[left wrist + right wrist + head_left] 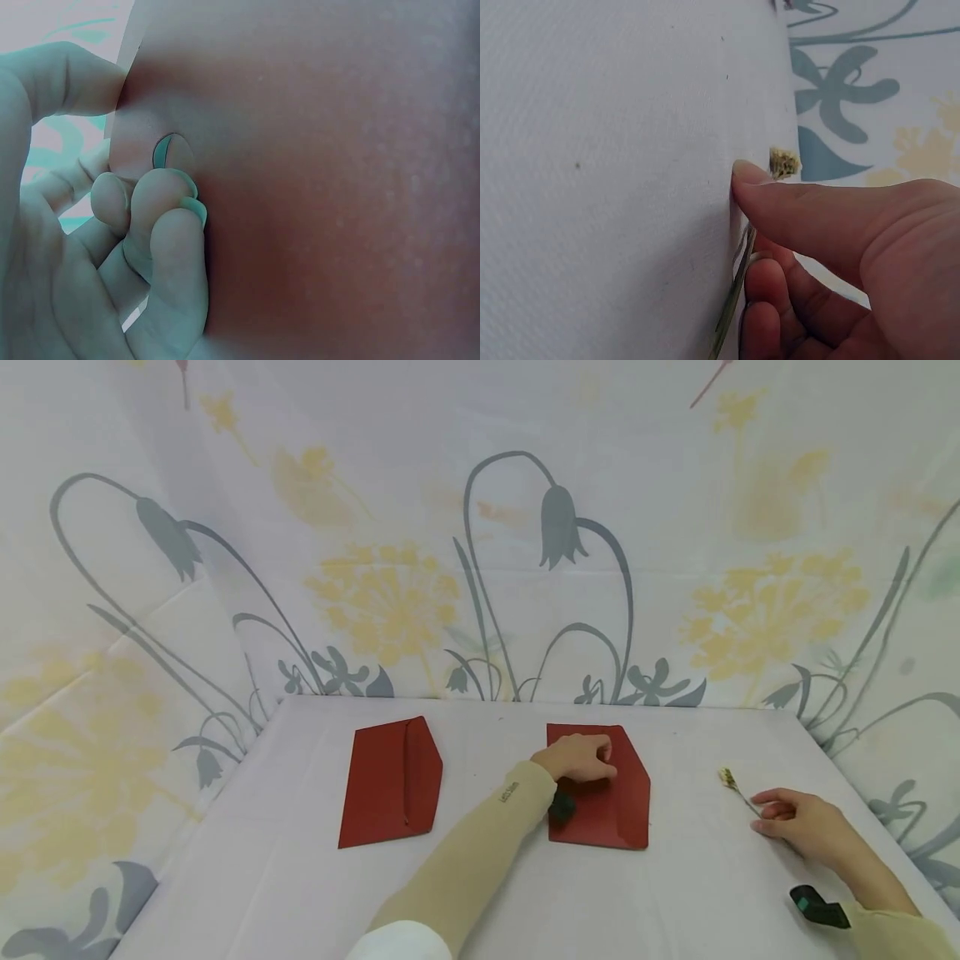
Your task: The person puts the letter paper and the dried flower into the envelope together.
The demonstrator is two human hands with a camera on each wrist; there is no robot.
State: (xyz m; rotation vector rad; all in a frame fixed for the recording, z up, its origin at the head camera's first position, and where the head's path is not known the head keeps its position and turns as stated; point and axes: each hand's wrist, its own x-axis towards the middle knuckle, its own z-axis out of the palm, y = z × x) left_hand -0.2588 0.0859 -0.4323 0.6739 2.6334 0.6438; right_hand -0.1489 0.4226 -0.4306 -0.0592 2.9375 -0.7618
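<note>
My left hand (576, 758) is over the right-hand red envelope (633, 802), its fingers curled at the paper. In the left wrist view the thumb (71, 79) and forefinger grip the envelope's edge (124, 124), with the other fingertips bent against its surface. Part of the forefinger is hidden behind the paper. On the right, low over the white table, my right hand (810, 831) pinches the thin stem of a small dried flower (726, 778). Its pale yellow head (784, 163) points away from the hand, past the thumb; the stem (731, 307) runs along the curled fingers.
A second red envelope (375, 787) lies on the left side of the white-covered table (262, 827), its flap side toward the right. Behind the table hangs a flower-patterned cloth (517, 568). Black wrist cameras (816, 906) sit at both wrists.
</note>
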